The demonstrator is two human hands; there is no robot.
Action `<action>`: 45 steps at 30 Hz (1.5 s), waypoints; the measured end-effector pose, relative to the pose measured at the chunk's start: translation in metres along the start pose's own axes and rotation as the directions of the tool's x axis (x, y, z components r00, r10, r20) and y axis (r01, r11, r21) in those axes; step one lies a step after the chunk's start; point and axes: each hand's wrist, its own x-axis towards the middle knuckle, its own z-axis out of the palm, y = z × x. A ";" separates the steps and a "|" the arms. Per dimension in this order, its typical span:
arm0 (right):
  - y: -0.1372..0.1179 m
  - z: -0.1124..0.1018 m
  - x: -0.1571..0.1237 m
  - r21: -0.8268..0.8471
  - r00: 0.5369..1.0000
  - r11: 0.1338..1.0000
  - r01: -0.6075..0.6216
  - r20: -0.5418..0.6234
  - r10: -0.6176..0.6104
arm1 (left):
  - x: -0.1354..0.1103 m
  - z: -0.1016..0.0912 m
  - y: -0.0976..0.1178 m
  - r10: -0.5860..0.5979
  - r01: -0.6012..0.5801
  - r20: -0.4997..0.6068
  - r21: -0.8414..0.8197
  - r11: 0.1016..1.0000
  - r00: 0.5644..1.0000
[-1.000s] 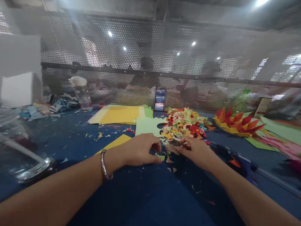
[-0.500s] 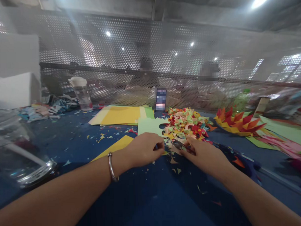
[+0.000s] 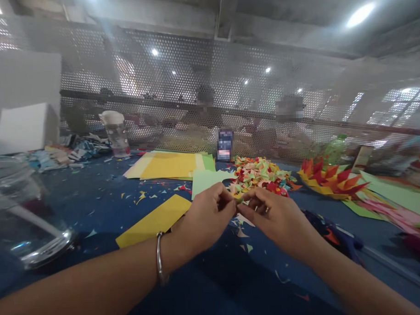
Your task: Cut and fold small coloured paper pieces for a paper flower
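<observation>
My left hand (image 3: 212, 217), with a silver bangle at the wrist, is closed in a pinch in front of me. Its fingertips meet those of my right hand (image 3: 277, 215), which is closed too, thumb and forefinger together. Between them is a tiny greenish piece of paper (image 3: 238, 200), mostly hidden by the fingers. Just beyond the hands lie a pale green sheet (image 3: 205, 179) with cut edges and a heap of small coloured paper pieces (image 3: 262, 174). A yellow paper (image 3: 153, 219) lies beside my left forearm.
Yellow and green sheets (image 3: 169, 166) are stacked behind. A phone (image 3: 225, 145) stands against the mesh screen. At left are a clear jar (image 3: 22, 214) and a tumbler (image 3: 115, 135). A red-orange folded paper piece (image 3: 331, 178) and a glue gun (image 3: 344, 240) lie right, scraps around.
My hands have come together at the fingertips. The dark metal tool in my right hand is no longer visible. More of the yellow paper beside my left arm shows.
</observation>
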 end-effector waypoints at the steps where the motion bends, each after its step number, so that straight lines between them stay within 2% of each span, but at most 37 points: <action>1: 0.002 0.003 0.001 0.033 1.000 0.999 0.002 -0.003 -0.002 | -0.001 0.001 -0.001 -0.011 0.010 -0.013 -0.024 1.000 1.000; 7: 0.019 0.016 0.005 0.215 0.998 0.977 0.000 0.058 -0.013 | 0.004 0.001 -0.010 -0.099 0.095 -0.008 -0.235 0.967 0.995; 11: 0.021 0.019 0.006 0.289 0.996 0.957 -0.011 0.083 -0.013 | 0.007 -0.001 -0.013 -0.105 0.101 -0.006 -0.204 0.974 0.994; 19: 0.024 0.020 0.004 0.309 0.996 0.951 -0.009 0.085 -0.019 | -0.001 0.001 -0.008 -0.105 0.114 0.069 -0.149 0.982 0.992; 27: 0.026 0.018 0.005 0.435 0.990 0.898 -0.065 0.143 0.002 | -0.001 0.004 -0.008 -0.142 0.164 0.094 -0.299 0.940 0.985; 35: 0.027 0.019 0.004 0.509 0.988 0.856 -0.092 0.154 0.015 | -0.001 0.003 -0.006 -0.129 0.144 0.083 -0.221 0.964 0.988; 45: 0.026 0.016 0.004 0.569 0.979 0.807 -0.156 0.200 0.048 | 0.000 0.003 -0.004 -0.138 0.167 0.102 -0.374 0.912 0.985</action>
